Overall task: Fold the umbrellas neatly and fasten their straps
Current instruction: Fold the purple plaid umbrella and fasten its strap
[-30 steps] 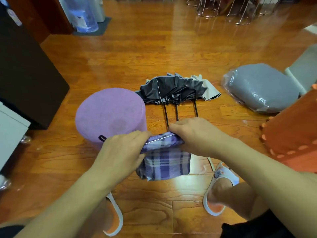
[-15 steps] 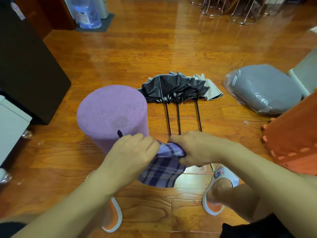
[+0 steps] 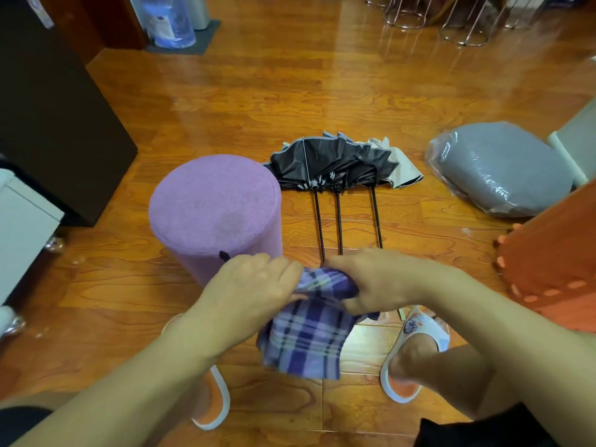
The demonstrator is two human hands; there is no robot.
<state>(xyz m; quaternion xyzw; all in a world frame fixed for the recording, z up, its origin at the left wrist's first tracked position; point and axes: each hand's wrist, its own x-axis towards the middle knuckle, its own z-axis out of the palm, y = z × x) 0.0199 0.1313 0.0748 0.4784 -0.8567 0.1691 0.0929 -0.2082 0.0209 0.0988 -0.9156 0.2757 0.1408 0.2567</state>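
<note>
Room: glossy orange-brown wooden plank floor (image 3: pixel 354 101), lit from the far end; I log a dark brown cabinet (image 3: pixel 48 117) at nine to ten o'clock, a blue water bottle on a grey mat (image 3: pixel 167 24) at eleven, wire chair legs (image 3: pixel 451 21) at one. Item one: round lilac upholstered stool (image 3: pixel 213 214), just left of centre, its near side touching my left hand (image 3: pixel 254 291). Item two: purple-and-white plaid fabric umbrella (image 3: pixel 309 330), held at centre between both hands above the floor; the left hand grips the bunched canopy from the nine o'clock side, the right hand (image 3: pixel 374 282) clamps it from three o'clock, fingers curled round the cloth, the loose panel hanging toward six. I judge the two-sided hold serves to gather the pleats tight before the strap goes round; no strap is visible to me. Item three: three black collapsed umbrellas with thin dark shafts (image 3: pixel 338 166), laid side by side at twelve o'clock, canopies away, handles hidden under my hands, apparently queued. Item four: grey cushion in clear plastic wrap (image 3: pixel 503 169) at two o'clock. Item five: orange stool with pale stitching (image 3: pixel 554 262) at three. Item six: white-and-orange slippers (image 3: pixel 416 356), on both feet, at five and seven.
</note>
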